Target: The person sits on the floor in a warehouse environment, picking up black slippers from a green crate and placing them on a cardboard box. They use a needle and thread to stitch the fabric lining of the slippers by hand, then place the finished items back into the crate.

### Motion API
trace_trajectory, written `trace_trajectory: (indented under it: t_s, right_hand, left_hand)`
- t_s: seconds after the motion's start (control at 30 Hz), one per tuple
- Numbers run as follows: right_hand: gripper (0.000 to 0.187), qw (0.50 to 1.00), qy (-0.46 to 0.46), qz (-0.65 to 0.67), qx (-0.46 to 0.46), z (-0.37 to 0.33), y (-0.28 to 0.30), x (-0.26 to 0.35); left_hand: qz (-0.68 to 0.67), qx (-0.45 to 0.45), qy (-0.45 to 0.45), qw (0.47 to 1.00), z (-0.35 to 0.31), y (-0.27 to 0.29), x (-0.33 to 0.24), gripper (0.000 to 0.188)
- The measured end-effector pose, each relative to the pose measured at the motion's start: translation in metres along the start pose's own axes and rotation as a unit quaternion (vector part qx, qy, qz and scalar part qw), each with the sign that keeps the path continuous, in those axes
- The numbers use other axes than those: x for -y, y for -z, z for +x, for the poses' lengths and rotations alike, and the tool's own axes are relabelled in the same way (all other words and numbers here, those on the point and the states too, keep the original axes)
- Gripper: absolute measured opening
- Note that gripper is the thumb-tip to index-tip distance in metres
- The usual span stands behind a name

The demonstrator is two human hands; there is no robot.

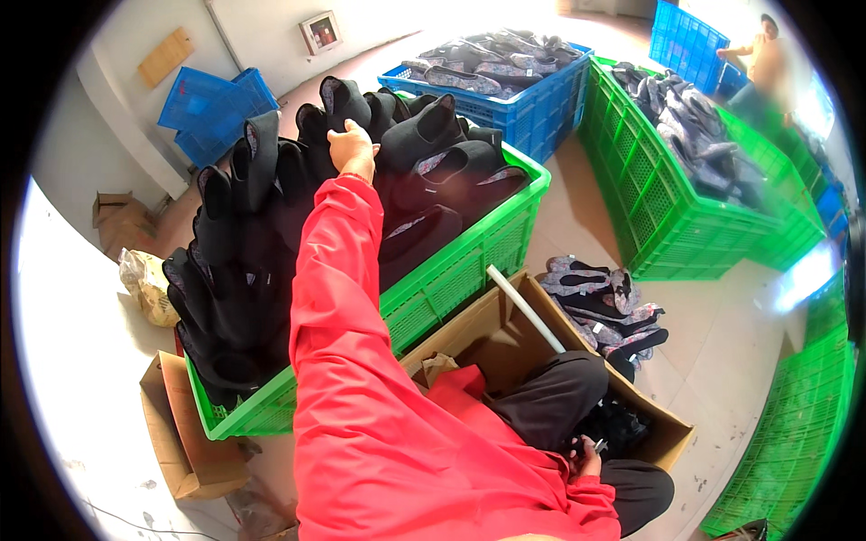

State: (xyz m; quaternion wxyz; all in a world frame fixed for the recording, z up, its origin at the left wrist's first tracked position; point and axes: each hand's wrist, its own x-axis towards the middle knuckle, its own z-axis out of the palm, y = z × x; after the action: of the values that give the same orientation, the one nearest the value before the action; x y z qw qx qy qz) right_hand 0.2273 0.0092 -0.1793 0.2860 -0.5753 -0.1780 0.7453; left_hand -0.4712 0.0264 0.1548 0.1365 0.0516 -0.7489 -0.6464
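Note:
My left hand (354,150), at the end of a red sleeve, reaches out over the pile with its fingers closed on a black slip-on shoe (344,101) standing upright. Many similar black shoes (424,236) are heaped in a green plastic crate (431,311), some on end and some on their sides. Close to my lap, my right hand (588,463) is closed around a small silver metal tool (601,446), whose kind I cannot make out. Beside that hand lies a dark heap (615,428) in an open cardboard box (663,435).
A white tube (526,309) leans across the cardboard box. Patterned shoes (600,311) lie on the floor beyond it. A blue crate (532,122) and another green crate (663,216) hold more shoes. A smaller box (185,433) stands left; another person (762,68) is far right.

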Motion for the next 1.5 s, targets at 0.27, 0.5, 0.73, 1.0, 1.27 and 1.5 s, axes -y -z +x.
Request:
trace_trajectory:
  t_s: [0.27,0.5,0.73,1.0,1.27,1.5]
  right_hand:
    - [0.027,0.999,0.006,-0.036,0.001,0.001,-0.008,0.002]
    - [0.026,1.000,-0.007,-0.021,-0.011,0.003,-0.007,0.004]
    - [0.024,1.000,-0.013,-0.022,-0.015,0.005,-0.012,0.003]
    - [0.021,0.996,0.037,-0.068,-0.037,0.003,-0.034,0.012]
    - [0.015,0.983,0.181,0.015,0.025,-0.030,-0.075,0.084]
    - [0.058,0.913,0.168,0.087,0.361,-0.073,-0.048,0.109]
  left_hand:
    - [0.342,-0.020,-0.309,0.887,0.005,0.026,0.002,0.040]
    - [0.388,0.007,-0.612,0.689,0.016,0.010,-0.001,0.038]
    - [0.486,0.079,-0.424,0.760,0.034,-0.010,0.010,0.049]
    - [0.396,-0.004,-0.502,0.769,0.042,-0.003,0.004,0.055]
    - [0.032,0.350,-0.668,0.656,-0.169,0.090,-0.008,0.031]
    - [-0.116,0.761,-0.491,0.408,-0.342,0.172,0.097,0.026]
